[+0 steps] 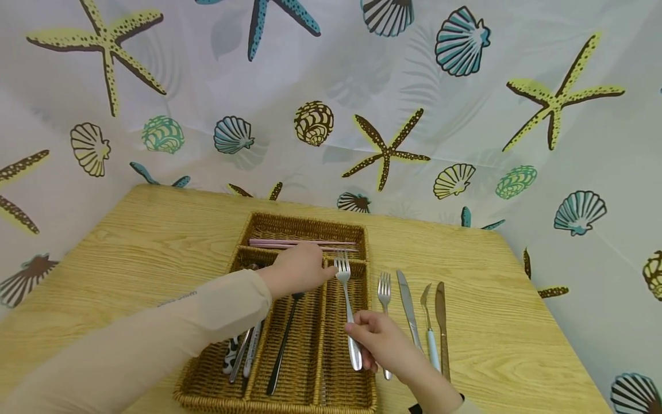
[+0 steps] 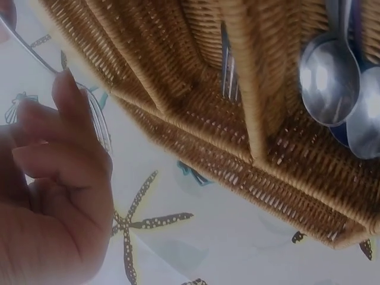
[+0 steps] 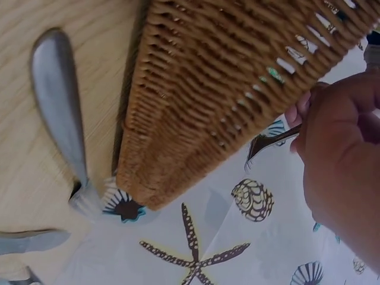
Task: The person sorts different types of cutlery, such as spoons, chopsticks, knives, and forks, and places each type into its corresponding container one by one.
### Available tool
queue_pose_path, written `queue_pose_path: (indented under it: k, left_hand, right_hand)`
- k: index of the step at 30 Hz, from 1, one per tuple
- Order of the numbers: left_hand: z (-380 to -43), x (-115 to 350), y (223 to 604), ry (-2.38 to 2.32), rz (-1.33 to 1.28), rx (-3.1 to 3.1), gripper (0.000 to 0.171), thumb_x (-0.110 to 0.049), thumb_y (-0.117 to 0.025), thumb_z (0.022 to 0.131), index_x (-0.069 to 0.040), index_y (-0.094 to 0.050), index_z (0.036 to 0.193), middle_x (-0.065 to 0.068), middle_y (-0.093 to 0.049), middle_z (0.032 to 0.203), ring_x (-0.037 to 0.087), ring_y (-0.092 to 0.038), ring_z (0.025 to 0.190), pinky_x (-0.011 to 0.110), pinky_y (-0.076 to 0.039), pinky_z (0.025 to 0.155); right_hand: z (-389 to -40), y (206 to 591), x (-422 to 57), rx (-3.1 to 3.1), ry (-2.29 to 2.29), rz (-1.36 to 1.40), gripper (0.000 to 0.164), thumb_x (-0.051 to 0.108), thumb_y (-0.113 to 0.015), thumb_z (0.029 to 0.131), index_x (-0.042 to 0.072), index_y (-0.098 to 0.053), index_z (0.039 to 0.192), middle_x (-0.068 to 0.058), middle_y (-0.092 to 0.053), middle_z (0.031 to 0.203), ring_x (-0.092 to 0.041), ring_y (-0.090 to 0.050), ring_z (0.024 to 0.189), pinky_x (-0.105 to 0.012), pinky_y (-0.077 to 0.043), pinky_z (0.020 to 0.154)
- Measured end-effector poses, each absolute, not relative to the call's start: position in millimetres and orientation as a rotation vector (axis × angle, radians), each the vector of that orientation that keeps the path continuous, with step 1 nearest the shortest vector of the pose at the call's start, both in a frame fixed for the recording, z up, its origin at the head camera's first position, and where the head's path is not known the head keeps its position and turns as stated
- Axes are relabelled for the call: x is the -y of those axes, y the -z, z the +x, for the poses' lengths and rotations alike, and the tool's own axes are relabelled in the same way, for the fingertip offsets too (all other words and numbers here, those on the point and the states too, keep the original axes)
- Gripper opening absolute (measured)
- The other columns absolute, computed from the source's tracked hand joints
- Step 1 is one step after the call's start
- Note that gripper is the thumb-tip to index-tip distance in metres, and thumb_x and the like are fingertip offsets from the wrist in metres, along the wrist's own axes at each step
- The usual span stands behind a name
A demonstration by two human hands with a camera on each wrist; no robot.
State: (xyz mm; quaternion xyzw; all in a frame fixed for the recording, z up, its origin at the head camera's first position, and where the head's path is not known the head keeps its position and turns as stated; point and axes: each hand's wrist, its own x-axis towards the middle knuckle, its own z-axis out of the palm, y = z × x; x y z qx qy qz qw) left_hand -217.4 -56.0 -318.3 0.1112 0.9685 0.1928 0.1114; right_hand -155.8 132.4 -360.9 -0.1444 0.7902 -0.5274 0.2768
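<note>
- Right hand (image 1: 385, 345): thumb and fingers clamped on the handle of a fork (image 1: 348, 302).
- Left hand (image 1: 301, 269): fingers bent, fingertips at the same fork just below its tines. Whether they pinch it or only touch it, cannot tell.
- Fork: metal, tines pointing away from the person, handle end nearest the person. Held above the right compartment of the basket (image 1: 310, 219); the left wrist view also shows it clear of the rim.
- Basket: woven, brown; three lengthwise compartments and one crosswise at the far end.
- Middle compartment: black fork (image 1: 284, 345), lying lengthwise, its head hidden under the left hand in the head view; tines visible in the left wrist view.
- Left compartment: spoons (image 2: 329, 83), bowls toward the far end, handles toward the person; one handle spotted black and white.
- Far compartment: pink chopsticks (image 1: 269, 244), laid crosswise.
- Table (image 1: 496, 333): wood grain, pale. On it, just right of the basket, a second fork (image 1: 384, 292), partly behind the right hand.
- Further right, in order: silver knife (image 1: 407, 302), blue-handled piece (image 1: 433, 349) with a curved metal end, brown knife (image 1: 441, 307). All roughly lengthwise, near one another.
- Left arm: pale sleeve (image 1: 155, 328), crossing over the basket's left side.
- Around the table: white sheet (image 1: 320, 75) printed with starfish and shells.
</note>
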Motion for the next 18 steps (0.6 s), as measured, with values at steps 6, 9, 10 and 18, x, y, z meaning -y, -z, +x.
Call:
queue_pose_path:
  k: [6, 9, 10, 18]
  left_hand:
    - [-212, 50, 321, -0.728, 0.349, -2.698, 0.043, -0.028, -0.055, 0.092, -0.014, -0.047, 0.051, 0.002, -0.058, 0.048, 0.008, -0.047, 0.038, 0.02, -0.035, 0.042]
    - [-214, 50, 323, -0.893, 0.317, -2.586, 0.036, -0.016, -0.055, 0.091, -0.01, -0.055, 0.055, 0.003, -0.061, 0.05, 0.008, -0.049, 0.039, 0.018, -0.037, 0.044]
    - [-215, 50, 324, -0.928, 0.305, -2.551, 0.036, -0.014, -0.054, 0.092, -0.009, -0.057, 0.056, 0.002, -0.06, 0.049, 0.007, -0.049, 0.039, 0.018, -0.037, 0.044]
    - [-222, 61, 330, -0.92, 0.214, -2.483, 0.042, -0.012, -0.048, 0.095, -0.006, -0.065, 0.057, -0.002, -0.053, 0.045, 0.007, -0.045, 0.038, 0.02, -0.041, 0.044]
  right_hand:
    - [-154, 360, -115, -2.159, 1.379, -0.419, 0.025, 0.022, -0.05, 0.096, 0.0, -0.051, 0.084, 0.005, -0.045, 0.044, -0.002, -0.04, 0.033, -0.019, -0.036, 0.037]
    - [-153, 360, -108, -2.159, 1.377, -0.419, 0.024, 0.022, -0.05, 0.096, 0.0, -0.051, 0.085, 0.004, -0.045, 0.044, -0.003, -0.04, 0.033, -0.021, -0.036, 0.037]
    - [-153, 360, -107, -2.159, 1.375, -0.419, 0.024, 0.022, -0.05, 0.096, -0.001, -0.051, 0.088, 0.004, -0.045, 0.045, -0.003, -0.04, 0.034, -0.021, -0.036, 0.038]
    - [-155, 359, -115, -2.146, 1.418, -0.357, 0.043, 0.035, -0.049, 0.096, -0.004, -0.05, 0.114, 0.001, -0.057, 0.058, -0.006, -0.046, 0.04, -0.021, -0.04, 0.039]
